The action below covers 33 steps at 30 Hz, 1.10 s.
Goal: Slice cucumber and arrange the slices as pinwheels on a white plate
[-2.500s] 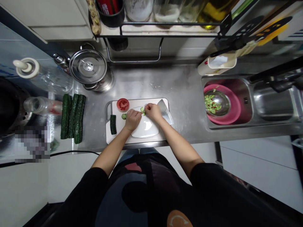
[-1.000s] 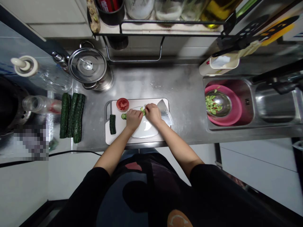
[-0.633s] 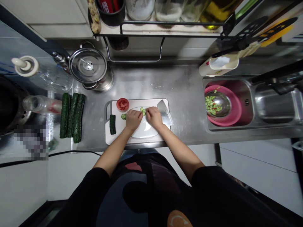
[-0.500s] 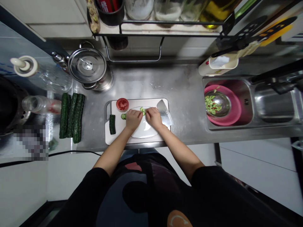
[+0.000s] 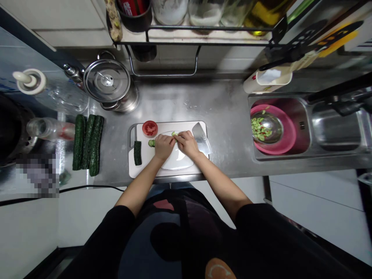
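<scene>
A white plate (image 5: 177, 162) lies on a white cutting board (image 5: 145, 161) at the counter's front edge. My left hand (image 5: 163, 146) and my right hand (image 5: 187, 142) meet over the plate's far rim, fingers curled and pinching thin cucumber slices (image 5: 174, 134). Another slice (image 5: 151, 143) lies just left of my left hand. A cucumber stub (image 5: 137, 152) and a tomato half (image 5: 150, 128) rest on the board's left side. A cleaver (image 5: 201, 138) lies on the board to the right of my right hand.
Three whole cucumbers (image 5: 86, 141) lie on the steel counter (image 5: 186, 102) at left, near a lidded pot (image 5: 108, 83) and bottles. A sink at right holds a pink basin (image 5: 287, 135) with a metal bowl of chopped greens (image 5: 261, 128). A rack of jars hangs above.
My right hand has shifted slightly left toward my left hand, closing in over the cucumber slices on the plate's rim. Everything else stays put.
</scene>
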Available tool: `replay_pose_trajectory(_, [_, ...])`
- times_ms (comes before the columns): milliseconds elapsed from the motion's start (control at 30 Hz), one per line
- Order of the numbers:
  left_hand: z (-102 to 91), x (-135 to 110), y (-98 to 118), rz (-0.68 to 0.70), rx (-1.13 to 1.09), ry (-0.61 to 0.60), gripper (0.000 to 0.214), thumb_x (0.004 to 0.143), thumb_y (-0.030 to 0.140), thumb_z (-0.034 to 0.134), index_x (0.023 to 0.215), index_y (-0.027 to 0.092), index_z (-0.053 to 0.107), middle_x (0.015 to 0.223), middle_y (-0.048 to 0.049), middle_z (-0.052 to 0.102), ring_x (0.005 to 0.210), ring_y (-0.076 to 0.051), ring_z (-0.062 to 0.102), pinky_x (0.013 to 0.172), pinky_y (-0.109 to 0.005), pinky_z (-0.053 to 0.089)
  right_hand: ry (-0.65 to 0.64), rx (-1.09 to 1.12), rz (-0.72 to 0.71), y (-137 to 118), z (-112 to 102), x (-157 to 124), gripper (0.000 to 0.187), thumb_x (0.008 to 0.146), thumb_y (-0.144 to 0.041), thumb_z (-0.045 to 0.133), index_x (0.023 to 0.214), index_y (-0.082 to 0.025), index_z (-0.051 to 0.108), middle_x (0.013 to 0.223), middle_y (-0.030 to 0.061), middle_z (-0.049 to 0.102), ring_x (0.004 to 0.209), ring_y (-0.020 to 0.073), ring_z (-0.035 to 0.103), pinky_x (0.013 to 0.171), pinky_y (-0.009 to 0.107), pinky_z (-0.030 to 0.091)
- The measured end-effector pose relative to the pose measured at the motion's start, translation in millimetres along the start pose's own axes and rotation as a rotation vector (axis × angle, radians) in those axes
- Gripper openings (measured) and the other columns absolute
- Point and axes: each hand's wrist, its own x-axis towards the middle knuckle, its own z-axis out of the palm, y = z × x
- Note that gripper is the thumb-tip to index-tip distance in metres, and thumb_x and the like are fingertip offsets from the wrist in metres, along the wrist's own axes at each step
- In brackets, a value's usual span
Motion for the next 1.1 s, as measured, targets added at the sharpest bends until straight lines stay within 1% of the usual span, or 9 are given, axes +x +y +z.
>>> replay_pose_trajectory(167, [1.0, -0.1, 0.2, 0.011, 0.033, 0.034, 0.025, 0.089, 0.028, 0.054, 0.066, 0.022, 0.061, 0.066, -0.0028, 0.063, 0.073, -0.019, 0.054, 0.070, -0.035, 0.036, -0.018, -0.029, -0.016, 1.9, 0.3, 0.4, 0.037, 0.093, -0.015, 0.044, 0.119, -0.025, 0.068, 0.105, 0.0107, 0.057, 0.100, 0.0224, 0.044, 0.086, 0.034, 0.043])
replay_pose_trajectory(367, [1.2, -0.1, 0.1, 0.006, 0.028, 0.025, 0.026, 0.090, 0.029, 0.054, 0.066, 0.023, 0.061, 0.066, -0.0020, 0.064, 0.073, -0.019, 0.053, 0.070, -0.035, 0.035, -0.019, -0.039, -0.033, 4.0, 1.3, -0.3, 0.037, 0.093, -0.016, 0.042, 0.119, -0.023, 0.068, 0.106, 0.0105, 0.058, 0.100, 0.0221, 0.045, 0.087, 0.034, 0.043])
replay_pose_trajectory(633, [-1.7, 1.5, 0.8, -0.053, -0.008, -0.070, 0.024, 0.090, 0.030, 0.055, 0.069, 0.022, 0.063, 0.068, -0.0040, 0.062, 0.076, -0.020, 0.053, 0.073, -0.036, 0.035, -0.048, -0.047, -0.035, 5.0, -0.5, 0.7, 0.037, 0.093, -0.017, 0.043, 0.121, -0.022, 0.066, 0.106, 0.0112, 0.060, 0.101, 0.0231, 0.043, 0.086, 0.036, 0.043])
replay_pose_trajectory(767, [-1.6, 1.3, 0.6, -0.010, 0.010, -0.025, 0.024, 0.089, 0.028, 0.056, 0.067, 0.021, 0.063, 0.067, -0.0036, 0.063, 0.074, -0.019, 0.053, 0.072, -0.035, 0.036, -0.025, -0.054, -0.025, 6.0, -3.8, -1.8, 0.035, 0.096, -0.020, 0.042, 0.121, -0.020, 0.066, 0.108, 0.0110, 0.061, 0.102, 0.0236, 0.043, 0.088, 0.036, 0.041])
replay_pose_trajectory(867, [-0.8, 1.1, 1.6, 0.007, 0.023, 0.022, 0.022, 0.088, 0.029, 0.056, 0.068, 0.021, 0.064, 0.068, -0.0032, 0.065, 0.073, -0.019, 0.053, 0.071, -0.035, 0.036, -0.051, -0.098, -0.035, 5.5, -7.0, -3.9, 0.034, 0.096, -0.022, 0.043, 0.122, -0.021, 0.065, 0.111, 0.0111, 0.060, 0.103, 0.0241, 0.042, 0.085, 0.035, 0.040])
replay_pose_trajectory(933, [-0.8, 1.2, 2.6, -0.009, 0.027, 0.029, 0.020, 0.088, 0.029, 0.057, 0.072, 0.021, 0.065, 0.069, -0.0037, 0.065, 0.073, -0.019, 0.053, 0.071, -0.034, 0.035, -0.077, -0.133, -0.036, 4.7, -8.8, -4.8, 0.034, 0.097, -0.023, 0.043, 0.124, -0.021, 0.064, 0.113, 0.0113, 0.059, 0.104, 0.0246, 0.041, 0.082, 0.035, 0.039])
replay_pose_trajectory(1000, [-1.5, 1.3, 3.5, -0.026, 0.024, 0.010, 0.019, 0.089, 0.030, 0.056, 0.075, 0.021, 0.067, 0.071, -0.0042, 0.066, 0.074, -0.019, 0.054, 0.072, -0.034, 0.035, -0.096, -0.166, -0.035, 3.9, -9.8, -5.3, 0.035, 0.097, -0.023, 0.042, 0.126, -0.021, 0.062, 0.115, 0.0116, 0.059, 0.105, 0.0248, 0.039, 0.080, 0.034, 0.038])
replay_pose_trajectory(1100, [-3.7, 1.3, 3.6, -0.034, 0.004, -0.049, 0.022, 0.092, 0.031, 0.053, 0.078, 0.021, 0.068, 0.073, -0.0039, 0.067, 0.076, -0.019, 0.054, 0.073, -0.034, 0.033, -0.110, -0.203, -0.042, 2.9, -10.3, -5.5, 0.036, 0.098, -0.023, 0.040, 0.127, -0.019, 0.061, 0.115, 0.0123, 0.058, 0.105, 0.0249, 0.038, 0.079, 0.034, 0.037])
